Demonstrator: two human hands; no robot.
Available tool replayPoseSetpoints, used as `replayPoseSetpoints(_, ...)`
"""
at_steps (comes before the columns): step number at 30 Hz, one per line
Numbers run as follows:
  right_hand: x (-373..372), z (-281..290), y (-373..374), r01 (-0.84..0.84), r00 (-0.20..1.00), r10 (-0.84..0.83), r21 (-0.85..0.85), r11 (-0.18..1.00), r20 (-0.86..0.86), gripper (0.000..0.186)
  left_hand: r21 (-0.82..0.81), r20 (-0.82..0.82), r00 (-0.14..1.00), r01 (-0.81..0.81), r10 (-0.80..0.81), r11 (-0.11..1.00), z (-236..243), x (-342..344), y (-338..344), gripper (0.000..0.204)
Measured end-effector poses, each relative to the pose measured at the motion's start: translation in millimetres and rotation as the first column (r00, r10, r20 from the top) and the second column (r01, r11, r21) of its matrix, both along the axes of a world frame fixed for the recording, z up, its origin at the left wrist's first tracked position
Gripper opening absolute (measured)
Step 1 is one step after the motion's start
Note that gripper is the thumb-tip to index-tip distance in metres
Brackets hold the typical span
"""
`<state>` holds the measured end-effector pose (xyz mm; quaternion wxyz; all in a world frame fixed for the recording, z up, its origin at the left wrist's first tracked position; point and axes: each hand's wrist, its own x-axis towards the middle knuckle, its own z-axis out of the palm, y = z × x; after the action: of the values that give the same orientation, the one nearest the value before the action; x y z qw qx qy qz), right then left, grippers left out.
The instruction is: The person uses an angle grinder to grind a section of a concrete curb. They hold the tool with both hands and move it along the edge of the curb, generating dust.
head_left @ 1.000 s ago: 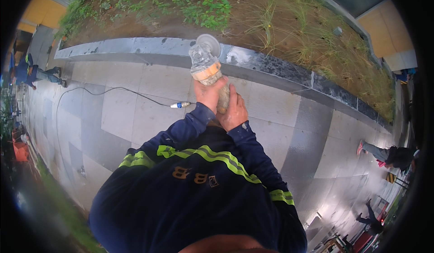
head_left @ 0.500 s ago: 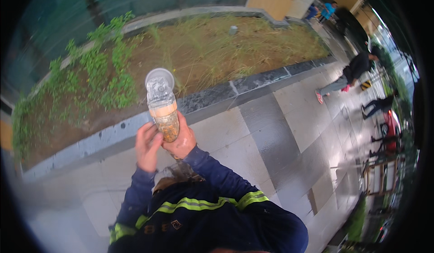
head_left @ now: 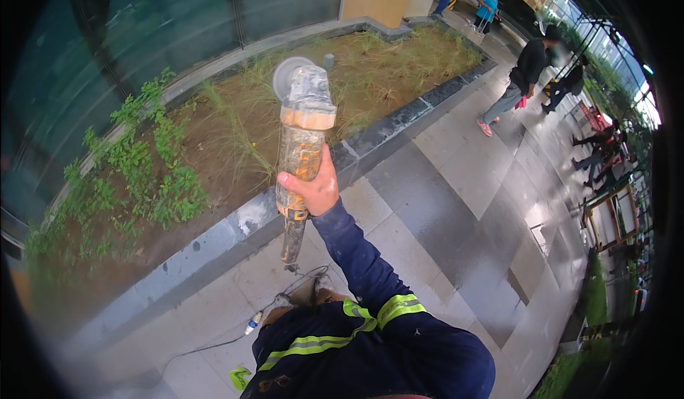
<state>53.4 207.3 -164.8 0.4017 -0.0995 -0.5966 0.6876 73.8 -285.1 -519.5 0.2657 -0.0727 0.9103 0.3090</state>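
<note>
My right hand (head_left: 319, 187) is wrapped round the body of an angle grinder (head_left: 302, 139). The tool is orange and dark, smeared with pale grime, and its head points up and away from me. A round grey disc (head_left: 283, 82) sits at the upper left of that head. From the tail end a dark power cord (head_left: 313, 273) runs down toward the paving. A blue and white plug connector (head_left: 253, 323) lies on the ground by my legs. My left hand is out of view.
A planter bed with a dark stone curb (head_left: 395, 132) and leafy plants (head_left: 153, 160) lies ahead, before a glass wall (head_left: 185, 21). On the wet tiled walkway (head_left: 427, 185) at right walks a person in black (head_left: 529, 68). More people and a wooden frame (head_left: 613, 217) are beyond.
My left hand has left the grinder and gone out of view. My right hand has raised the grinder up and to the right. The view has shifted, showing the cord and plug connector.
</note>
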Motion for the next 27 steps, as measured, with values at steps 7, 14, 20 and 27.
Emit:
replayPoseSetpoints(7,9.2,5.8,-0.5,0.084,0.996,-0.084,-0.11,0.99,0.004,0.077,0.088,-0.014,0.989,0.151,-0.15,0.985,37.6,-41.7,48.5,0.036)
replayPoseSetpoints(14,22.2,11.1,-12.0,0.17,0.985,-0.17,-0.006,0.985,0.007,0.081,0.131,-0.009,0.955,0.296,-0.298,0.946,31.6,-83.4,71.9,0.035)
replayPoseSetpoints(20,30.3,17.4,-23.4,0.229,0.973,-0.23,0.064,0.971,0.007,0.083,0.155,0.002,0.909,0.412,-0.417,0.898,32.1,-112.8,88.9,0.033)
replayPoseSetpoints(27,28.9,25.9,-35.8,0.26,0.965,-0.259,0.071,0.963,-0.03,0.085,0.168,0.029,0.858,0.502,-0.513,0.849,31.6,-136.5,98.6,0.031)
